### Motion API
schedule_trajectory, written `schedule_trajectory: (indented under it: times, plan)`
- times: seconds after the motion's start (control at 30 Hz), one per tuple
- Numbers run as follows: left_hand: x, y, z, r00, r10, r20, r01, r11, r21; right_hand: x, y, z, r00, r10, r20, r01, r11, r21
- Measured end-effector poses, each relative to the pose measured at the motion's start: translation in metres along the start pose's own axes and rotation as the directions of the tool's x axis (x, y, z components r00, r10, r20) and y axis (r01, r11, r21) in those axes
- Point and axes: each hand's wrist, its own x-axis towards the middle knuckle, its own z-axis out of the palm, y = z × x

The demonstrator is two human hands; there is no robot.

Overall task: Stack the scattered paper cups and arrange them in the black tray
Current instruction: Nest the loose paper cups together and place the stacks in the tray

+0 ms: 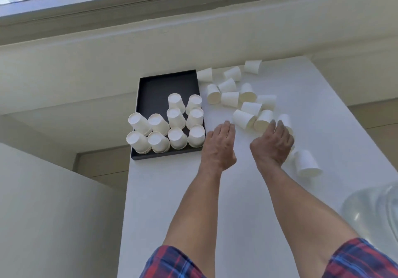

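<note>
A black tray (150, 92) is set at the left edge of the white worktop (237, 191), with upturned cup stacks (176, 122) grouped in its near part. Loose paper cups (247, 103) are scattered to its right. The left hand (219, 144) is held flat, empty; the right hand (273, 142) seems curled around a cup, mostly hidden.

The far half of the black tray (155, 88) is free; stacks of cups (176, 136) fill its near half. Loose cups (245, 99) crowd the surface (226, 202) to the right. The near surface is open.
</note>
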Motion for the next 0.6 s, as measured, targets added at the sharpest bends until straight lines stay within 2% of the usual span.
schedule_trajectory:
  times: [0.1, 0.2, 0.3, 0.4, 0.6]
  plan:
    - [-0.013, 0.021, 0.012, 0.999, 0.022, 0.049, -0.022, 1.0, 0.006, -0.001, 0.026, -0.003, 0.985, 0.104, 0.136, -0.085, 0.986, -0.141]
    - [-0.024, 0.035, 0.022, 0.995, 0.03, 0.091, -0.032, 0.999, 0.018, -0.002, 0.048, -0.002, 0.971, 0.068, 0.228, -0.012, 0.971, -0.24]
    - [-0.031, 0.044, 0.03, 0.992, 0.021, 0.121, -0.022, 1.0, 0.01, -0.006, 0.06, -0.001, 0.965, -0.047, 0.256, 0.121, 0.952, -0.28]
    - [-0.033, 0.051, 0.034, 0.99, 0.029, 0.141, -0.03, 1.0, 0.008, -0.011, 0.064, 0.001, 0.95, -0.125, 0.287, 0.195, 0.953, -0.231]
    - [-0.034, 0.065, 0.042, 0.981, 0.006, 0.194, -0.01, 1.0, 0.017, -0.015, 0.068, 0.004, 0.908, -0.157, 0.39, 0.241, 0.954, -0.178]
